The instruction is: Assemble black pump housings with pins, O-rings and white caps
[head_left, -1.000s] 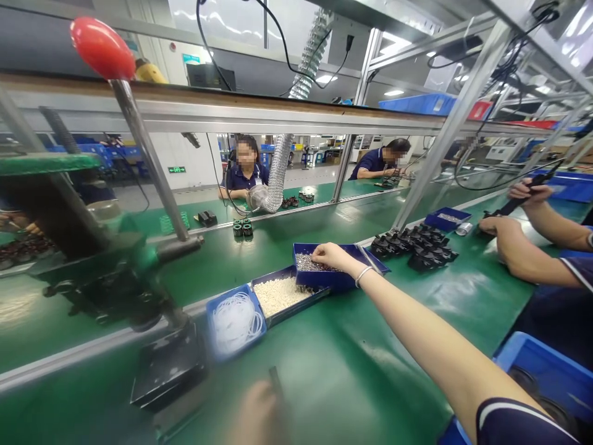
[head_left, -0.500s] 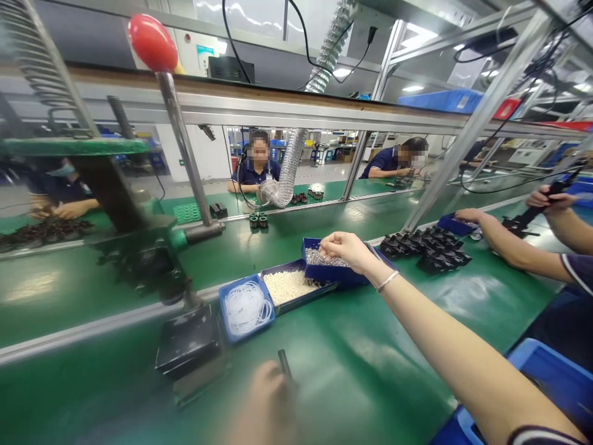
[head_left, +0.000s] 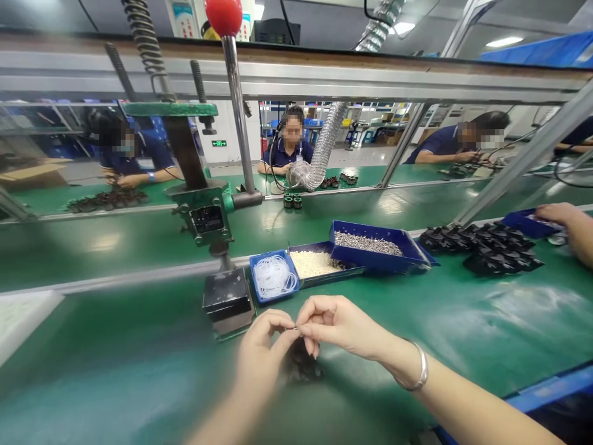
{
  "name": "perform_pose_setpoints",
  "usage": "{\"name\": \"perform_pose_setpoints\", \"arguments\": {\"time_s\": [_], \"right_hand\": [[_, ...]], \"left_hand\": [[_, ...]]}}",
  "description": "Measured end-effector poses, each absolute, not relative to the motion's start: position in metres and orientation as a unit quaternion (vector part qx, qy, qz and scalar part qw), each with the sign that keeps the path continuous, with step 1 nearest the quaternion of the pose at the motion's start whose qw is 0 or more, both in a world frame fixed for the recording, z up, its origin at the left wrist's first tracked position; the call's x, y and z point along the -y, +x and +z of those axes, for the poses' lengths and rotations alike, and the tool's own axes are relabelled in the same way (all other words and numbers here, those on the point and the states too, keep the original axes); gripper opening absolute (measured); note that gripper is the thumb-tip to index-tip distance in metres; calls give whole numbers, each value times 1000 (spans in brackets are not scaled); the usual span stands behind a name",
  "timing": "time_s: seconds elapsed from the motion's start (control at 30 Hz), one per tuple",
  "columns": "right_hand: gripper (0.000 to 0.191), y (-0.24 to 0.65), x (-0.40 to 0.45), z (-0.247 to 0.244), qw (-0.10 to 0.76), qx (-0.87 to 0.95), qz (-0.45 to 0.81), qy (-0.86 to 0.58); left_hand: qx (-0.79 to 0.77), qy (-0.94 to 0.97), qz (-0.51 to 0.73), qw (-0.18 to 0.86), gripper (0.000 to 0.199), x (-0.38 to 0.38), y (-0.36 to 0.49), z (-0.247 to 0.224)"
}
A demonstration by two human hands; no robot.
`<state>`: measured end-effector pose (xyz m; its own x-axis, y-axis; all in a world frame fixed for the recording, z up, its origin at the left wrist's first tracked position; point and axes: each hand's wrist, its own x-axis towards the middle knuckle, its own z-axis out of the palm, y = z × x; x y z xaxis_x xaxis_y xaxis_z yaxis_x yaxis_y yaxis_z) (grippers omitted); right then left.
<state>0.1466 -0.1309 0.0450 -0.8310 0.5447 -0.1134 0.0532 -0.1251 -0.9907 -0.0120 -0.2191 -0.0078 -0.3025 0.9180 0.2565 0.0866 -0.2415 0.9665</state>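
My left hand [head_left: 269, 343] and my right hand [head_left: 331, 324] meet fingertip to fingertip above the green bench. Both are closed in a pinch. Between their tips shows a small shiny metal pin [head_left: 295, 329], partly covered by the fingers. Just beneath, a dark part [head_left: 304, 361] is blurred and half hidden by my hands; whether the left fingers also hold it I cannot tell. Beyond the hands stand a blue bin of small metal pins [head_left: 368, 243], a bin of cream-coloured small pieces [head_left: 317, 264] and a blue tray of clear white rings [head_left: 274, 276].
A hand press with a red-knobbed lever [head_left: 223, 17] and black base [head_left: 227, 290] stands left of the bins. Black moulded parts [head_left: 500, 253] lie in a pile at right, near a co-worker's hand [head_left: 560, 214]. A white board [head_left: 25, 315] lies at far left. Several people sit across the bench.
My right hand has come back from the metal-pin bin to meet my left hand, which has risen slightly. The view has swung left. The dark rod-shaped thing by my left hand no longer shows clearly.
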Motion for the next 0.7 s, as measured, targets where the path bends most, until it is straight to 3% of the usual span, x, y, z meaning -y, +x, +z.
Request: {"name": "perform_pose_setpoints", "arguments": {"time_s": [0.2,0.43,0.7], "right_hand": [[39,148,131,39,186,596,743,-243],[27,177,119,27,170,714,592,-332],[7,188,130,16,162,828,443,-303]], "left_hand": [[-529,472,613,349,14,226,-25,-9],[-585,656,427,212,13,232,-48,-16],[-528,775,344,43,18,233,-43,-35]]}}
